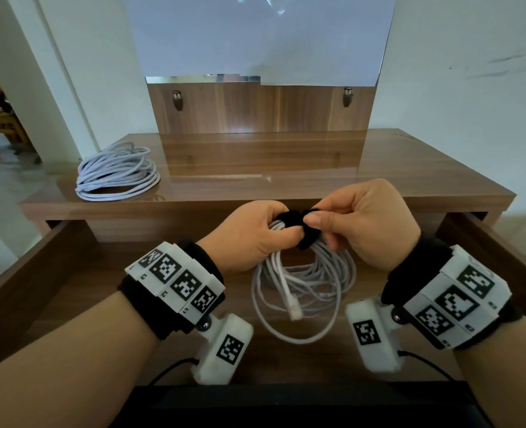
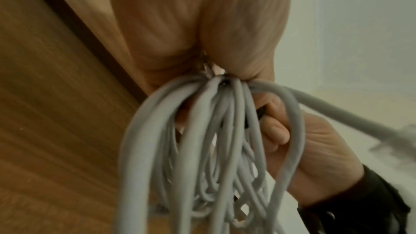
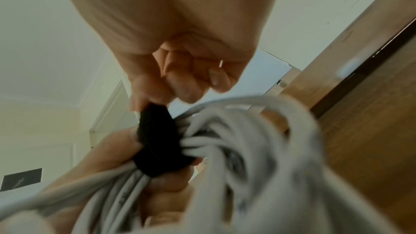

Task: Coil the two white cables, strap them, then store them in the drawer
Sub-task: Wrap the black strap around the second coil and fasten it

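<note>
The coiled white cable (image 1: 305, 285) hangs in round, smooth loops over the open wooden drawer (image 1: 70, 273). A soft black strap (image 1: 298, 223) wraps its top. The left hand (image 1: 249, 239) grips the bunch; the right hand (image 1: 366, 223) pinches the strap. Another white cable (image 1: 118, 171) lies coiled on the shiny wooden table (image 1: 379, 174).

A left hand (image 2: 191, 24) grips a bundle of white cable (image 2: 202, 140) — loops hanging blurred — beside a wooden panel (image 2: 45, 113); the right hand (image 2: 303, 149) holds close.

Desk top (image 1: 379, 168): glossy wood veneer. Strap (image 1: 289, 218): matt black fuzzy cloth. Cable coil (image 1: 305, 285): smooth white plastic.
</note>
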`<state>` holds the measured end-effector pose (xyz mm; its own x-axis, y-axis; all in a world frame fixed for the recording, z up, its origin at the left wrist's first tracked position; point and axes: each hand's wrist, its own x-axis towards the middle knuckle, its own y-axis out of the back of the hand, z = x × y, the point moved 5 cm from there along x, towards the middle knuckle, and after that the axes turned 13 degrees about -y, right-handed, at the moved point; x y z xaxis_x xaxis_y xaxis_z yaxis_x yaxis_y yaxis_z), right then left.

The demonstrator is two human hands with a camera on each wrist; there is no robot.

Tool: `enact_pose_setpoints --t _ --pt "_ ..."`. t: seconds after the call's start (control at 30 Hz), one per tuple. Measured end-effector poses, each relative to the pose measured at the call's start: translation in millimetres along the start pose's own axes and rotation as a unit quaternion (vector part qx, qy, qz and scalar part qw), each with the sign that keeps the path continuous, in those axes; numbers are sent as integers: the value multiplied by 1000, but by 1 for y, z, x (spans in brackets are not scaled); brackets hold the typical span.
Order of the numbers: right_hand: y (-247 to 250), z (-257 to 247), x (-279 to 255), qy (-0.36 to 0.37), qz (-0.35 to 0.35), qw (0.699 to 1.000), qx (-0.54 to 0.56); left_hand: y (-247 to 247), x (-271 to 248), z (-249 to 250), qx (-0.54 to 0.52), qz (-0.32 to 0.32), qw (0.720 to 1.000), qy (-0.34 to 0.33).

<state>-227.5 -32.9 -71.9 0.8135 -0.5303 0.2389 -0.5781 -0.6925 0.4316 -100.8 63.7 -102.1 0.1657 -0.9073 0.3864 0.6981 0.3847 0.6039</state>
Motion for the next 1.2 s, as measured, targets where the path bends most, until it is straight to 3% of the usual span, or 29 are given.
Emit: enact_pose_setpoints --t 0.13,0.33,0.5,0.6,0.73,0.8,0.9,0.97,1.03,1.1,1.2 --pt "2 -3 0 17 27 998 56 -2 -2 3 -42 -23 999 -20" --pt "-5 22 13 -98 -65 980 160 -10 -4 6 -155 -69 985 -5" --pt "-20 35 17 -181 -115 947 238 -10 -4 -4 -152 -14 988 34" --pt "-22 41 14 -230 -212 904 291 1 -3 -7 -257 60 962 63" --pt "-30 41 10 -200 -217 940 173 19 -9 -19 -339 165 918 124" --pt "-38 45 7 -231 -219 936 147 19 -19 -26 -341 148 910 184" --pt "-49 50 2 -278 -251 918 133 17 -39 -35 -358 64 899 243" --pt "-57 48 2 -285 -251 914 145 24 -50 -41 -365 41 900 237" --pt "-64 38 5 -261 -247 922 144 37 -58 -45 -336 48 917 210" --pt "-69 25 9 -207 -242 943 98 51 -62 -43 -299 53 938 168" --pt "-77 -2 14 -123 -206 971 -17 72 -72 -41 -282 44 947 147"
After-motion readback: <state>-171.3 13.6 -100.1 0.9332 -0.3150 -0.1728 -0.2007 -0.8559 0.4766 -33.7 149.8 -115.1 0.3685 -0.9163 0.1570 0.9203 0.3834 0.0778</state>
